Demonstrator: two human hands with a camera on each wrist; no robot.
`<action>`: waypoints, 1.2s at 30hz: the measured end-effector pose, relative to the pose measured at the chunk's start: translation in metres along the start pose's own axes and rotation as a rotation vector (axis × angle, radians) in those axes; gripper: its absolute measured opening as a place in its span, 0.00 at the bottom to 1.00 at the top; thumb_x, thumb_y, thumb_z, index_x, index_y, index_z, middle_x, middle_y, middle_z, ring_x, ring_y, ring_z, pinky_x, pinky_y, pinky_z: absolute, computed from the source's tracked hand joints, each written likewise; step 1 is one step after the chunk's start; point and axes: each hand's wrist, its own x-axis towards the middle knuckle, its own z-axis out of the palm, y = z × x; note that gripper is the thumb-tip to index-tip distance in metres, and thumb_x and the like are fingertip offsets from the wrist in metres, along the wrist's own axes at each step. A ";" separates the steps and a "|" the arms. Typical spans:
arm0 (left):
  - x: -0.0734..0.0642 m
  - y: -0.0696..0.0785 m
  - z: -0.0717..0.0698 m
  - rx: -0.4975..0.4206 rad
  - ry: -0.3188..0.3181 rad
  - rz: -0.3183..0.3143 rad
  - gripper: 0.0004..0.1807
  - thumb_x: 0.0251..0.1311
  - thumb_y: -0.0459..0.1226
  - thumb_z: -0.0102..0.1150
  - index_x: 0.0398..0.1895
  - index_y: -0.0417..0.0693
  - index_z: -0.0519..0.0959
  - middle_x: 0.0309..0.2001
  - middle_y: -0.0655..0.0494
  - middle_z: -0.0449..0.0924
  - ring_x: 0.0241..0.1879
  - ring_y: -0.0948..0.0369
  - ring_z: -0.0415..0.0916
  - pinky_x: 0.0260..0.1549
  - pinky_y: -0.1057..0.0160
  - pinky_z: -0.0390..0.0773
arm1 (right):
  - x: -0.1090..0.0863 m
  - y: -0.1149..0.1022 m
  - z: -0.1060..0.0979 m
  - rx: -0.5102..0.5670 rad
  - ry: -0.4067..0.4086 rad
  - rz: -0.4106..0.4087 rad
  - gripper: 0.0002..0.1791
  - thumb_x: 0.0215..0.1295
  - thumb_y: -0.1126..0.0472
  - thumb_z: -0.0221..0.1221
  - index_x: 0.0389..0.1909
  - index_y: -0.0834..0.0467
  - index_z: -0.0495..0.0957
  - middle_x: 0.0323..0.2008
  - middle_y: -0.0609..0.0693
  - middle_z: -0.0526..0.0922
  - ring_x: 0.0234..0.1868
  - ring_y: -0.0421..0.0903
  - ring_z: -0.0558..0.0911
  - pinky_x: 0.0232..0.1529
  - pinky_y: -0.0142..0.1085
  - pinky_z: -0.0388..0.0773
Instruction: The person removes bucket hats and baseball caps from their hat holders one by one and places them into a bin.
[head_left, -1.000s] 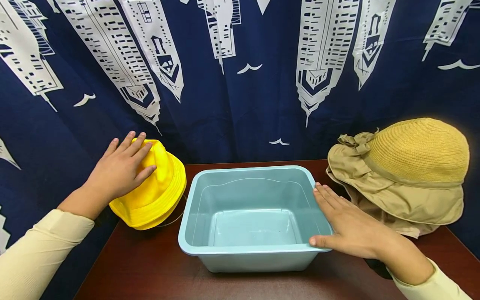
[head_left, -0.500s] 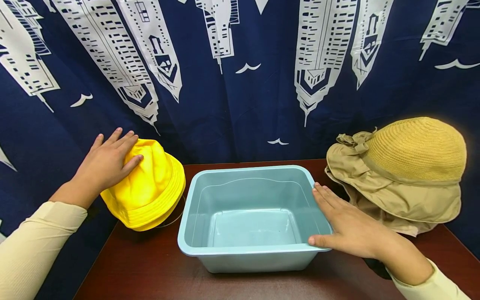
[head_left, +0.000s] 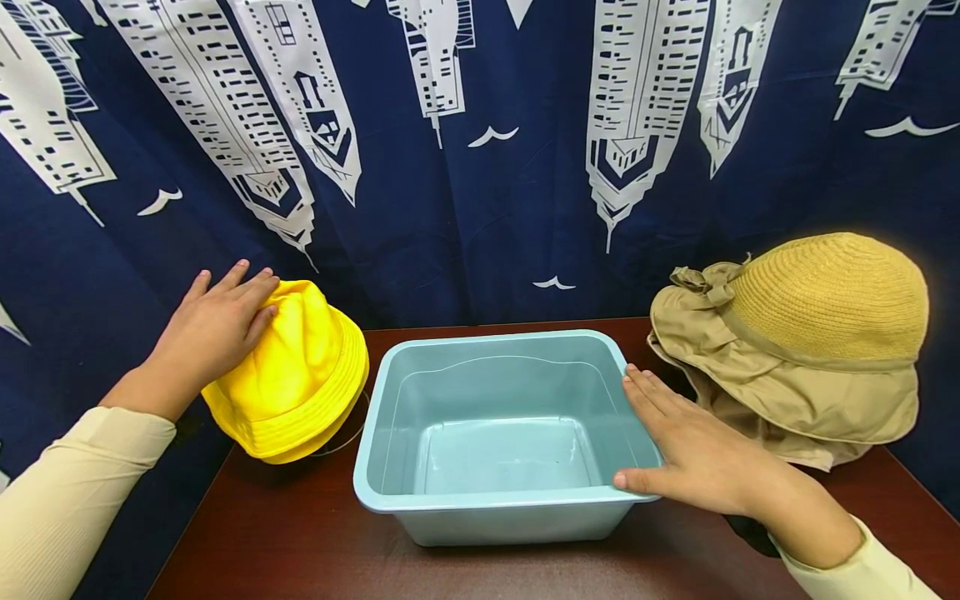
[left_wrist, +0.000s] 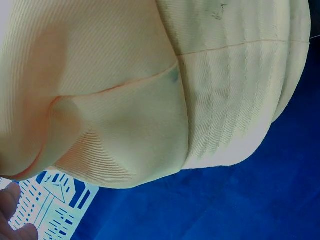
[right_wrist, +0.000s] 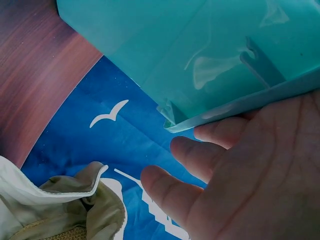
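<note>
My left hand (head_left: 210, 329) rests on the crown of a yellow bucket hat (head_left: 300, 367), its fingers extended along the top. The hat tilts on some support at the table's left side, with a thin wire ring showing beneath the brim. In the left wrist view the hat (left_wrist: 125, 125) looks pale and fills the frame, and my fingertips (left_wrist: 14, 205) show at the lower left. My right hand (head_left: 697, 454) lies on the right rim of a light blue plastic basin (head_left: 495, 500), fingers straight. Seen from the right wrist, those fingers (right_wrist: 170, 187) run along the outside of the basin's rim.
At the right stands a straw sun hat (head_left: 832, 300) with a wide beige cloth brim and a bow, just beyond my right hand. Behind the brown table (head_left: 337, 542) hangs a navy curtain (head_left: 465, 233) printed with white buildings and birds.
My left hand has shifted left over the yellow hat, whose crown and brim have moved slightly left too. The right hand stays on the basin's rim.
</note>
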 end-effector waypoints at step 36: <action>0.026 0.042 -0.056 0.031 0.159 0.140 0.28 0.70 0.34 0.55 0.73 0.44 0.65 0.71 0.43 0.65 0.75 0.48 0.48 0.72 0.42 0.38 | 0.001 -0.003 -0.002 -0.012 -0.026 0.042 0.60 0.59 0.26 0.56 0.77 0.66 0.50 0.78 0.58 0.47 0.77 0.58 0.46 0.67 0.63 0.56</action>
